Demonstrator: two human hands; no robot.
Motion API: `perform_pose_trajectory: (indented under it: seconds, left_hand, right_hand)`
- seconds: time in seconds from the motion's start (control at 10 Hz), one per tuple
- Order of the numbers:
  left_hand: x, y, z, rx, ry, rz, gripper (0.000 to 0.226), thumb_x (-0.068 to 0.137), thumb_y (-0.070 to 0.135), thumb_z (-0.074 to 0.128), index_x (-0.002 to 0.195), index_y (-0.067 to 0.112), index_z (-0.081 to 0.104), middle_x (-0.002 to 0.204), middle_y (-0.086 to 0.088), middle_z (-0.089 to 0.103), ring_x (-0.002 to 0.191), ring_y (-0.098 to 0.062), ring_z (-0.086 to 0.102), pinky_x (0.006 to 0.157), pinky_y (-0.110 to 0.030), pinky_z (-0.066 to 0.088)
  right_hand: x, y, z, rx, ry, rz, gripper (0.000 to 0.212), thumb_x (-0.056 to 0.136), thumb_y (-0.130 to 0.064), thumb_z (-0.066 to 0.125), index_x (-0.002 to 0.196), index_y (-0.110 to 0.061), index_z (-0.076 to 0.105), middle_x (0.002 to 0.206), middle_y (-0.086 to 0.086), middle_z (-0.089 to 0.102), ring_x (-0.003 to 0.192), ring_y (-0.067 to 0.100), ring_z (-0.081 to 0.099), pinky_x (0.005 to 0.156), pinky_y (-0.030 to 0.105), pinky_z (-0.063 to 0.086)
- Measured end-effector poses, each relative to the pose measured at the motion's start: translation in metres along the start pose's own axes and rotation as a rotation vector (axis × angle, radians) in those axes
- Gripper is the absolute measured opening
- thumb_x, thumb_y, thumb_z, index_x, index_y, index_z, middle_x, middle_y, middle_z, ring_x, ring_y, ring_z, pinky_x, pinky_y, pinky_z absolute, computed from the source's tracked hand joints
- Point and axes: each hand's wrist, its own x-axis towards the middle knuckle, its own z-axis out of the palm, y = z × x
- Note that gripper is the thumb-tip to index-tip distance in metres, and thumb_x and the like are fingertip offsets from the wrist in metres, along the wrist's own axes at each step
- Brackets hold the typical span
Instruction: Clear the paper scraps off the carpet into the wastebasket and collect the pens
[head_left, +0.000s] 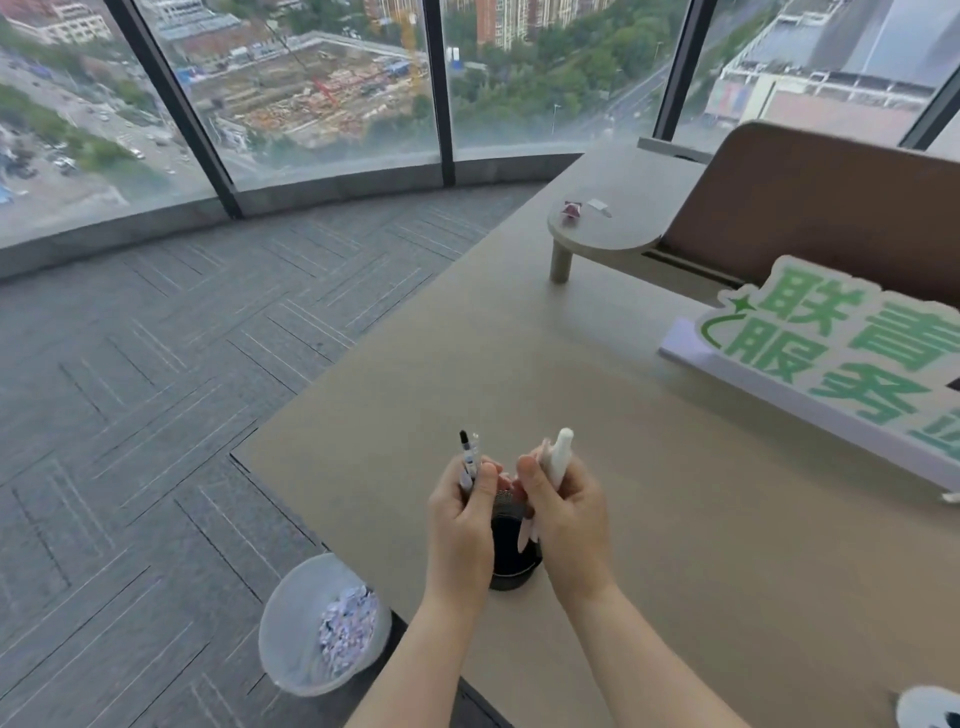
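Evidently I am on the pen-collecting step: with scraps (347, 631) already in the wastebasket (291, 613), my left hand (460, 525) pinches a black-tipped pen (468, 460), my right hand (569, 525) clasps white pens (558, 457), both over the dark pen holder (511, 551) on the desk (649, 467); next, lower them tip-down inside.

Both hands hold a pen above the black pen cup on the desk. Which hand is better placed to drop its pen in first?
Probably the left hand: its black-tipped pen stands almost upright, lower end at the pen cup rim. The right hand holds its white pen beside the cup.
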Motion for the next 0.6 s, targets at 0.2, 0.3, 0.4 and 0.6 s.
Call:
perform_pose_trajectory:
  seconds: [0.2,0.3,0.4,0.6]
  left_hand:
    - [0.001,0.02,-0.02,0.033,0.035,0.004,0.024,0.091,0.022,0.052,0.109,0.014,0.065,0.104,0.003,0.068,0.094,-0.006,0.062,0.081,-0.013,0.043]
    - [0.005,0.045,-0.033,0.026,0.055,0.048,0.022,0.092,0.018,0.049,0.104,0.013,0.066,0.106,0.001,0.068,0.102,-0.002,0.06,0.082,-0.006,0.04]
    - [0.004,0.074,-0.05,0.056,0.058,0.117,0.026,0.085,0.026,0.047,0.094,0.013,0.068,0.091,0.0,0.069,0.081,-0.005,0.058,0.072,-0.005,0.041]
    - [-0.006,0.133,-0.103,0.111,0.043,0.202,0.022,0.076,0.036,0.056,0.084,0.021,0.07,0.072,-0.005,0.06,0.071,-0.014,0.045,0.055,-0.013,0.035]
  right_hand:
    - [-0.003,-0.014,-0.003,0.004,0.2,-0.087,0.028,0.09,-0.025,0.049,0.093,-0.006,0.069,0.095,0.011,0.073,0.098,0.025,0.066,0.092,0.035,0.049]
    - [-0.005,-0.032,-0.001,-0.004,0.266,-0.122,0.023,0.087,-0.017,0.049,0.088,-0.007,0.069,0.09,0.01,0.073,0.092,0.025,0.067,0.091,0.038,0.049]
    - [-0.012,-0.052,0.004,0.021,0.278,-0.15,0.024,0.09,0.002,0.05,0.078,-0.009,0.068,0.072,0.004,0.07,0.076,0.027,0.063,0.08,0.042,0.05]
    - [-0.025,-0.102,0.033,0.085,0.152,-0.181,0.051,0.091,0.017,0.04,0.063,-0.014,0.069,0.053,0.005,0.058,0.049,0.016,0.054,0.045,0.022,0.046]
